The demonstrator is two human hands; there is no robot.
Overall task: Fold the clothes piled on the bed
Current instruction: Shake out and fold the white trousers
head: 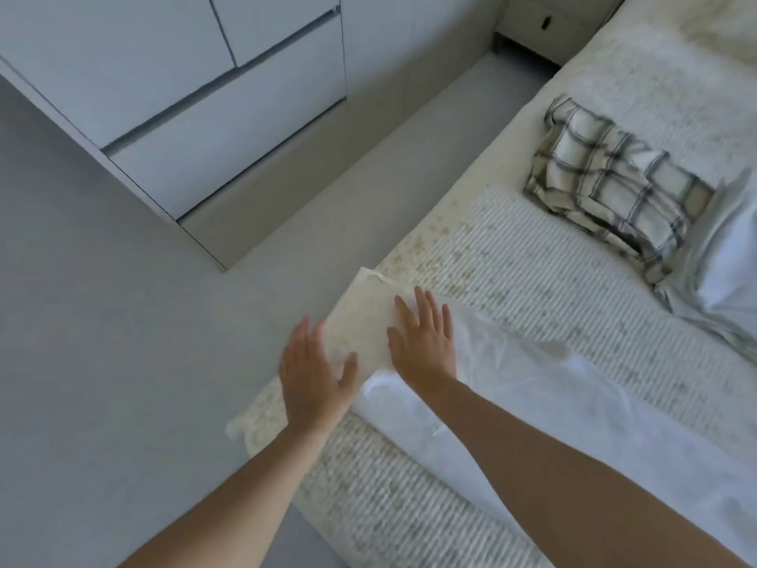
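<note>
A cream cloth (360, 317) lies flat at the bed's left edge, partly over a white garment (553, 395) that stretches toward the lower right. My right hand (424, 340) rests flat on the cream cloth with straight fingers. My left hand (315, 373) is open at the cloth's left side, fingers spread; whether it touches the cloth is unclear. A folded plaid shirt (606, 182) sits farther back on the bed. A pale blue garment (725, 264) lies crumpled at the right edge.
The bed (532, 256) has a ribbed cream cover and fills the right half. Grey floor (102, 321) lies to the left. A white wardrobe with drawers (213, 116) stands at the back left, and a nightstand (545, 26) is at the bed's head.
</note>
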